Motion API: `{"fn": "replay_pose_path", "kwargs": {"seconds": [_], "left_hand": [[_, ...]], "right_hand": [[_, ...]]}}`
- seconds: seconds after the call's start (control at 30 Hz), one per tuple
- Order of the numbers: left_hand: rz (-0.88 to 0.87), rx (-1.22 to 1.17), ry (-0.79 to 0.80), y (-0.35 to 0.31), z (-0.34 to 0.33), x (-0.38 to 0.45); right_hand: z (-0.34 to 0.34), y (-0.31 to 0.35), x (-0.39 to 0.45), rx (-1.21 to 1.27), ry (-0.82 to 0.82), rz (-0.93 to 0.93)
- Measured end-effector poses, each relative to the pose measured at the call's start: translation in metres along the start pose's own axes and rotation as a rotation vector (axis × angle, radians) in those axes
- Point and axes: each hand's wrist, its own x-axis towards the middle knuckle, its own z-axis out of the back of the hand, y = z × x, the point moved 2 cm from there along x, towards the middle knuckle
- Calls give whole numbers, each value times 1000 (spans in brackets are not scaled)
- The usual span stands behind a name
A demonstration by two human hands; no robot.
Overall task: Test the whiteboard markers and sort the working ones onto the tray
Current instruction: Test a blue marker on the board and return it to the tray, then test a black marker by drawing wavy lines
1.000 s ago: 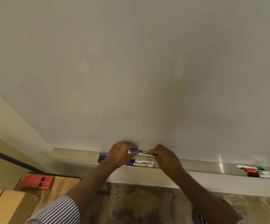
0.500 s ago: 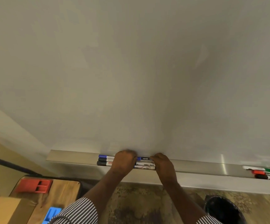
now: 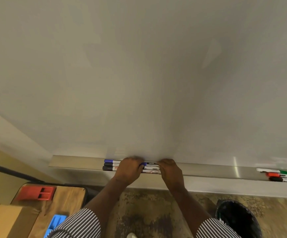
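— Where does the head camera sit?
— Above the person's forearms, looking forward and down, close to the whiteboard (image 3: 139, 74), which fills everything from nine through twelve to three o'clock.
— And lower?
— The marker ledge (image 3: 208, 169) crosses near six; floor (image 3: 148, 212) below, probably carpet, edges stretched.

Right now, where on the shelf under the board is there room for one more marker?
The tray is bare between the right hand and the green and red markers, and left of the blue and black markers. Between both hands it's crowded.
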Motion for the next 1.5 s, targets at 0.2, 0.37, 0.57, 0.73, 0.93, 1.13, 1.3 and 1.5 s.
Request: {"fn": "replay_pose_path", "kwargs": {"seconds": [0.2, 0.37, 0.57, 0.73, 0.93, 1.13, 1.3, 1.5], "left_hand": [[-16, -37, -42, 0, -4, -2], [-85, -115, -148, -11, -7, -6], [-199, -172, -224, -42, -16, -10], [-190, -224, -211, -85, -25, -3], [-245, -191, -145, -146, -36, 16], [-307, -142, -89, -222, -57, 41], [-358, -67, 1, -300, -81, 67], [-444, 8, 111, -387, -111, 100]], "right_hand": [[-6, -3, -1, -15, 35, 7], [0, -4, -2, 9, 42, 15], [25, -24, -16, -70, 36, 9], [57, -63, -34, -94, 7, -39], [94, -125, -55, -131, -7, -144], [134, -194, -79, -169, 11, -216], [165, -260, -101, -202, 20, -288], [198, -342, -132, -224, -12, -354]]}}
